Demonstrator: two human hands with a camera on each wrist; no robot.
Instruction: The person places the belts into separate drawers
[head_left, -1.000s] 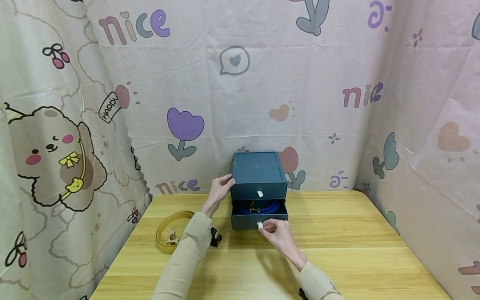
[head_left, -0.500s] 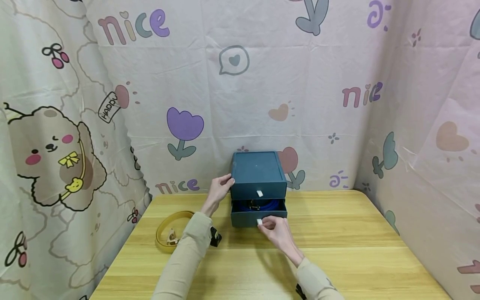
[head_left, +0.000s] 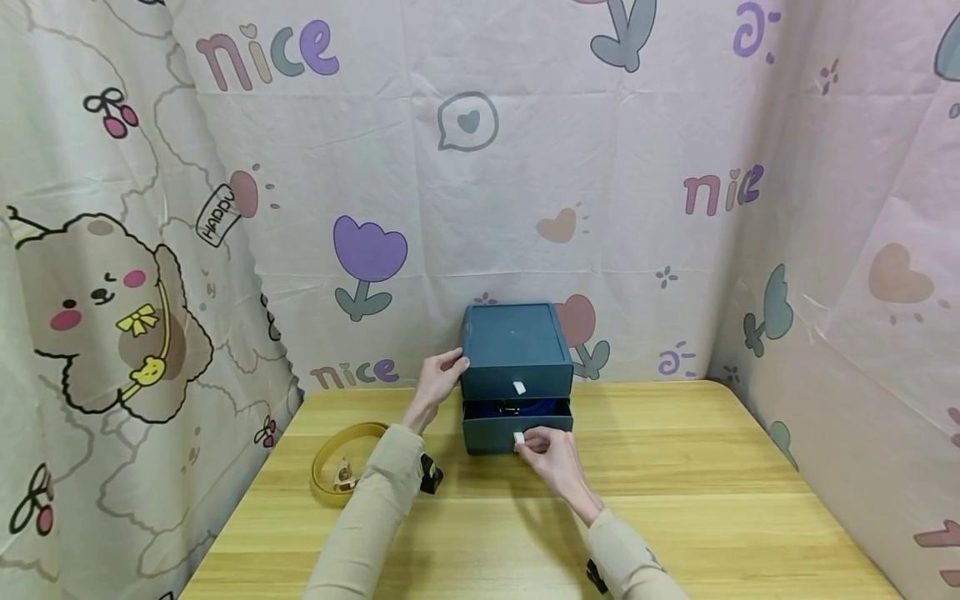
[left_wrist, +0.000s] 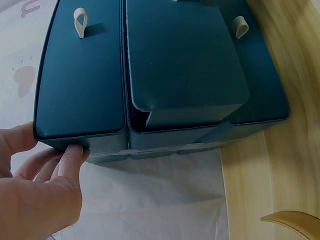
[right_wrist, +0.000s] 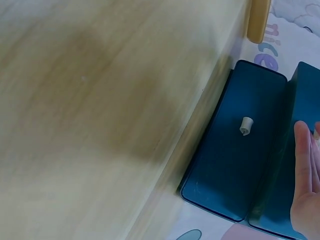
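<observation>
A teal-blue drawer box (head_left: 517, 337) stands near the table's far edge. Its middle drawer (head_left: 487, 435) is partly pulled out, with a coiled blue belt (head_left: 536, 407) with a gold buckle inside. My right hand (head_left: 555, 460) pinches the white pull tab (head_left: 519, 438) of this drawer; in the right wrist view the hand is partly cut off. At the box's upper left edge my left hand (head_left: 437, 379) holds the corner, its fingers against the side in the left wrist view. The top drawer (left_wrist: 82, 75) and bottom drawer (left_wrist: 260, 75) are both closed.
On the table (head_left: 675, 467) at left lies a coiled tan belt (head_left: 324, 467) with a gold buckle (head_left: 344, 477), partly behind the left sleeve. Patterned cloth (head_left: 510, 208) hangs behind and along both sides.
The middle drawer has slid farther into the box, and my right hand has moved inward with its tab. Less of the blue belt shows. My left hand has stayed in place.
</observation>
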